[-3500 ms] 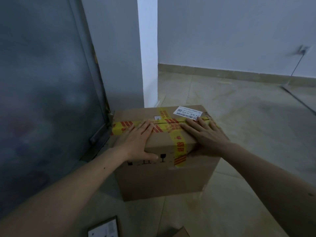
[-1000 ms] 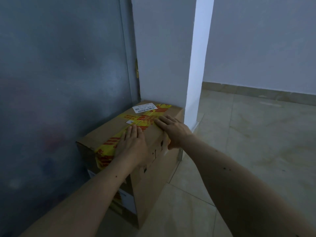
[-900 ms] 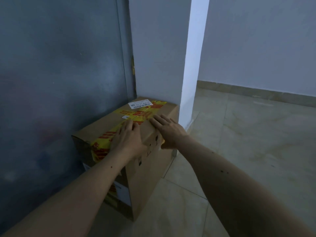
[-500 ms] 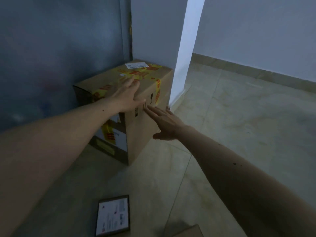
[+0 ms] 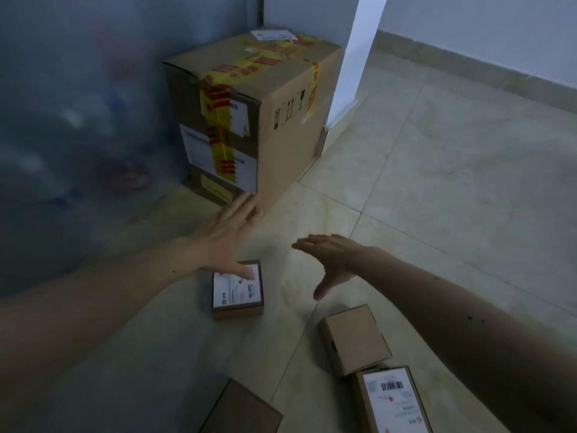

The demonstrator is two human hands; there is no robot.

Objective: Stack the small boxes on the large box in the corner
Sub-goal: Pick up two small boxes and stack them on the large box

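Observation:
The large cardboard box (image 5: 281,126) with yellow and red tape stands in the corner, pressed against the dark wall and the white pillar. Several small boxes lie on the floor in front of it. A small labelled box (image 5: 239,295) is nearest; my left hand (image 5: 224,235) hovers open just above its far edge, thumb over the label. My right hand (image 5: 332,260) is open in the air to the right of that box, holding nothing. A plain small box (image 5: 356,337), a labelled one (image 5: 392,401) and another plain one (image 5: 242,410) lie closer to me.
A dark glossy wall (image 5: 78,120) runs along the left. A white pillar (image 5: 352,57) rises right behind the large box. Tiled floor (image 5: 452,182) stretches to the right as far as a skirting board.
Both hands left the top of the large box and dropped toward the floor. My view tilted down, so the small boxes came into sight.

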